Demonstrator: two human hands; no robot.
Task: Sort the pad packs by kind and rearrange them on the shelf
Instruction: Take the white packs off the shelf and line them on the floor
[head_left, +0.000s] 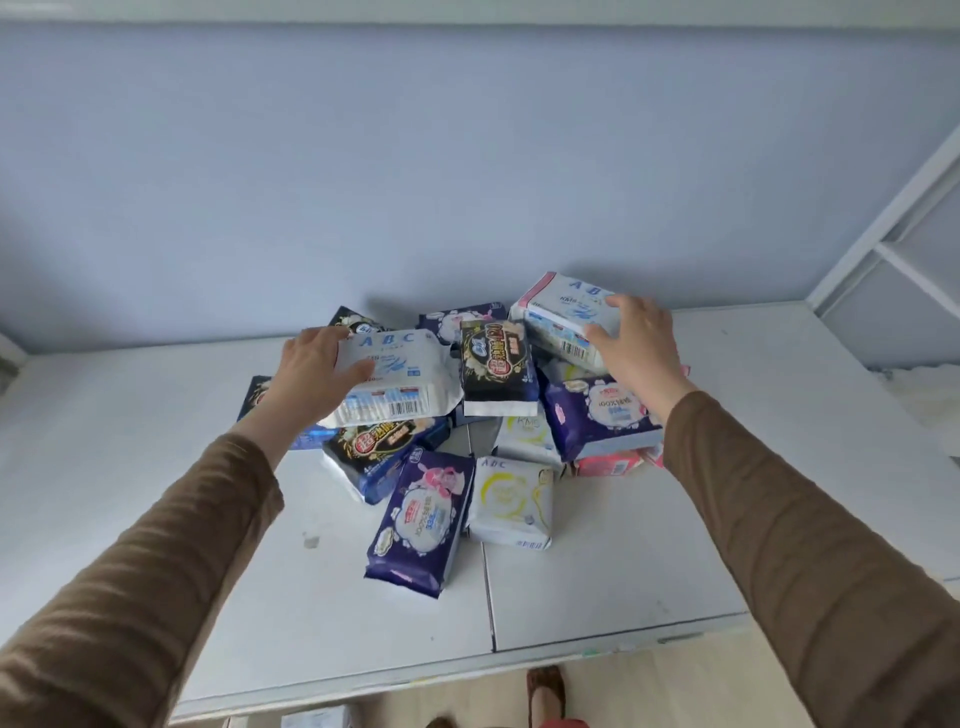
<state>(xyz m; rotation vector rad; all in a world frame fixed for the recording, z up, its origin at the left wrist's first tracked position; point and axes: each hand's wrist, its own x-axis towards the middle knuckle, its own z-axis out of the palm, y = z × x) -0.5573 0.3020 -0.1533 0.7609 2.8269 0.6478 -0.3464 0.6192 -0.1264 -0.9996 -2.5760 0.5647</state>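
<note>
A heap of pad packs lies in the middle of the white shelf board (156, 467). My left hand (311, 374) grips a white-and-blue ABC pack (400, 379) at its left end, on the left of the heap. My right hand (634, 343) grips another white-and-blue ABC pack (561, 317) at the back right, raised and tilted. Between them lies a black pack (496, 364). Purple packs (421, 525) (602, 415), a white-and-yellow ABC pack (511, 501), another black pack (374, 447) and pink packs (608, 462) lie around and underneath.
A pale blue wall (467, 182) rises right behind the heap. A white frame upright (883, 218) stands at the right. The board's front edge (467, 670) runs below, with wooden floor and a foot in a shoe (545, 691) under it.
</note>
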